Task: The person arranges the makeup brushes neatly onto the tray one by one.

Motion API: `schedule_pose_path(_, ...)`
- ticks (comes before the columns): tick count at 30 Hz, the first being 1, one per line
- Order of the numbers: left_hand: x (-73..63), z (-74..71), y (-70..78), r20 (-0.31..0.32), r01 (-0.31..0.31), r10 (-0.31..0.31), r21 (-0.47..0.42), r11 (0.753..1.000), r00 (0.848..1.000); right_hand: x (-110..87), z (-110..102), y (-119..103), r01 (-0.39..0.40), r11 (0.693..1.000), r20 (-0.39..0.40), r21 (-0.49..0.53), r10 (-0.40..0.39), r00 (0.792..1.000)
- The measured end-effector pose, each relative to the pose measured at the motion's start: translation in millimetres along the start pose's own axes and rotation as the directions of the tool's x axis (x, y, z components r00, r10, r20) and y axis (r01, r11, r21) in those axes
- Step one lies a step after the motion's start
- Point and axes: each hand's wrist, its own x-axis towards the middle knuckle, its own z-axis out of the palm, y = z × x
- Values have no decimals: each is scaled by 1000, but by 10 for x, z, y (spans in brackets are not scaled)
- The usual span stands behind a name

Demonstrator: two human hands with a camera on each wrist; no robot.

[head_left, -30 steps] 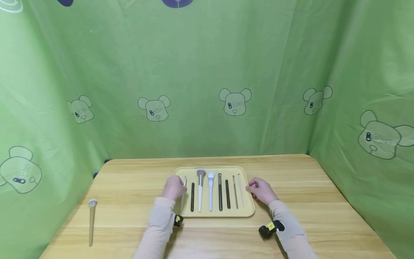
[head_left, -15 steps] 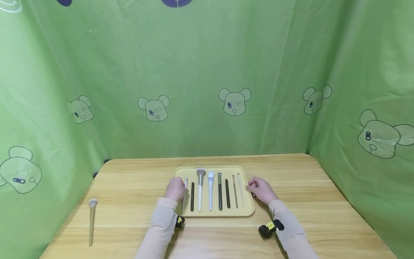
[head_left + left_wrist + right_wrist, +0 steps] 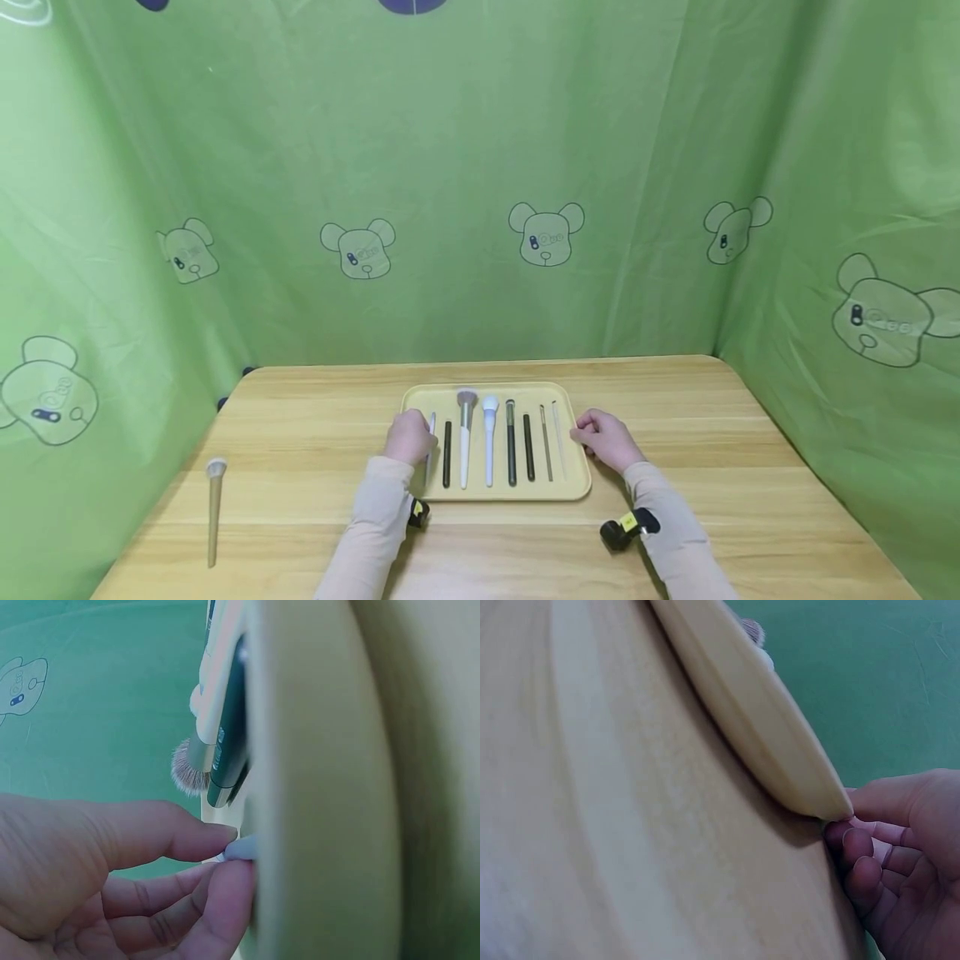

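A pale yellow tray (image 3: 576,485) lies on the table with several makeup brushes side by side in it. At its left end my left hand (image 3: 409,437) pinches a slim pale makeup brush (image 3: 428,472). The left wrist view shows thumb and forefinger closed on its light-coloured end (image 3: 241,848); the rest is hidden behind the tray's edge. My right hand (image 3: 611,442) grips the tray's right rim, thumb above and fingers beneath the corner in the right wrist view. Nearest the pale brush is a short black brush (image 3: 447,454), then a white-handled brush with a fluffy grey-brown head (image 3: 465,442).
A tan-handled makeup brush (image 3: 213,512) lies apart on the wooden table (image 3: 300,483), at the left. Further right in the tray are a light blue brush (image 3: 490,442), dark brushes (image 3: 512,446) and thin ones (image 3: 546,446). Green curtains (image 3: 450,317) surround the table's back and sides.
My left hand has shifted slightly right and towards me with the pale brush, which now lies nearer the short black one. My right hand stays on the rim.
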Motion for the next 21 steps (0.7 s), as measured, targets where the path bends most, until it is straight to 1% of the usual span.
schedule_pose_path(3, -5, -1, 6, 0, 1, -1, -1, 1000, 1000, -1, -1, 0, 0, 1000, 3, 3, 0, 1000)
schedule_pose_path(10, 0, 12, -10, -19, -29, 29, 11, 1000, 999, -2, -4, -4, 7, 1000, 5, 6, -7, 1000)
schedule_pose_path(15, 12, 15, -15, -7, -15, 15, -6, 1000, 1000, -1, -6, -9, 11, 1000, 4, 4, -11, 1000)
schedule_pose_path(21, 14, 16, -14, -3, -9, 9, -4, 1000, 1000, 3, -7, -4, 16, 1000, 3, 8, -16, 1000)
